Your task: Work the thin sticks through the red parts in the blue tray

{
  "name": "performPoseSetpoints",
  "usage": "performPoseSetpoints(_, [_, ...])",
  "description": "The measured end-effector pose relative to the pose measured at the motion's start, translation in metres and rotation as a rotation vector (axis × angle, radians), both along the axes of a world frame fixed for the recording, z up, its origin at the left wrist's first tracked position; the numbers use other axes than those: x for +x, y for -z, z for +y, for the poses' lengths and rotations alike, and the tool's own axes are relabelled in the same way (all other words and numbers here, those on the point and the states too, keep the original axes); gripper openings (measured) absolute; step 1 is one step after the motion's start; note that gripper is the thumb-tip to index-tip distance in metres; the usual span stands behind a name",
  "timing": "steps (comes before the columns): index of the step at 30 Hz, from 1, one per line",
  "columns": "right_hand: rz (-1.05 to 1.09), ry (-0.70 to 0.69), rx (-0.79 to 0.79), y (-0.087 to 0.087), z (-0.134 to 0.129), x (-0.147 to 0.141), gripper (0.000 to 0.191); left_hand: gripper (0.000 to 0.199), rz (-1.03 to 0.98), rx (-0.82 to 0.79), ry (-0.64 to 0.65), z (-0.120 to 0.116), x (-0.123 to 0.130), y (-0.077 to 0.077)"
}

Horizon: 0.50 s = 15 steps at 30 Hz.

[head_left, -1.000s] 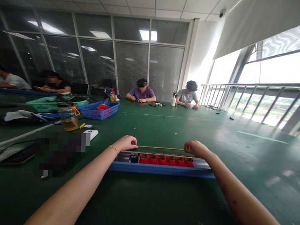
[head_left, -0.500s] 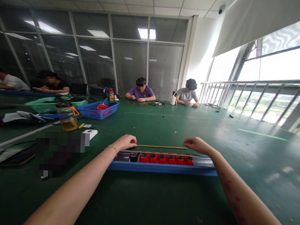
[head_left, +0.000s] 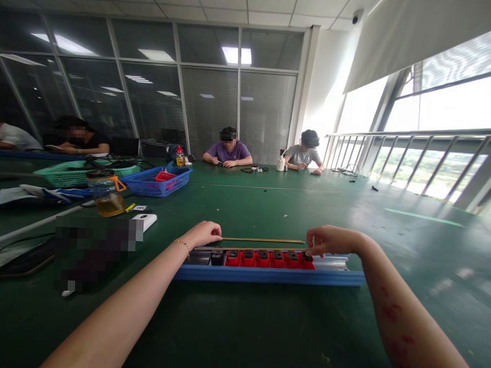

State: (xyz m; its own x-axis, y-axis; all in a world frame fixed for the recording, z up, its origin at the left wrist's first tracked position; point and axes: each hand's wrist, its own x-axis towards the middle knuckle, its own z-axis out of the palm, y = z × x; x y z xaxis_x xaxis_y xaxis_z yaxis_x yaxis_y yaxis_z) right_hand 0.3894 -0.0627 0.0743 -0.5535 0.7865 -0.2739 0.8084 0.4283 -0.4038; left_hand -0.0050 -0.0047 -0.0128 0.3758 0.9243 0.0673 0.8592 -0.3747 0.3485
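Note:
A blue tray (head_left: 266, 275) lies across the green table, with a row of several red blocks (head_left: 263, 259) and one black block (head_left: 217, 257) in it. One thin yellowish rod (head_left: 263, 240) lies just beyond the tray; another runs along the tray's far edge. My left hand (head_left: 206, 234) pinches the left end of the farther rod. At the row's right end, my right hand (head_left: 322, 241) has its thumb and a finger apart, the lower fingertip near the last red block and the nearer rod's end. Whether it touches either is too small to tell.
To the left are a bottle of yellowish liquid (head_left: 109, 195), a blue basket (head_left: 158, 186), a green basket (head_left: 67, 174), a white device (head_left: 147, 221) and a dark phone (head_left: 24, 260). Several people sit at the far side. A white bottle (head_left: 280, 164) stands near them.
My right hand has come off the farther rod's right end and moved down to the tray, its fingers opening. The left hand stays at the rod's left end. The view has shifted slightly.

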Motion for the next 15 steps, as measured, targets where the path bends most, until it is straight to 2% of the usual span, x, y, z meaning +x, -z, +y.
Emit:
performPoseSetpoints(4, [0.029, -0.038, 0.19, -0.017, -0.008, 0.009, 0.033, 0.027, -0.004, 0.006, 0.008, 0.001, 0.0, 0.001])
performPoseSetpoints(9, [-0.025, 0.126, 0.418, -0.032, -0.016, 0.038, 0.037, 0.027, -0.006, 0.013, 0.013, 0.001, 0.0, 0.001])
performPoseSetpoints(15, [-0.053, 0.217, 0.374, -0.025, -0.008, 0.074, 0.036, 0.029, -0.014, -0.005, -0.004, 0.001, 0.0, 0.001])
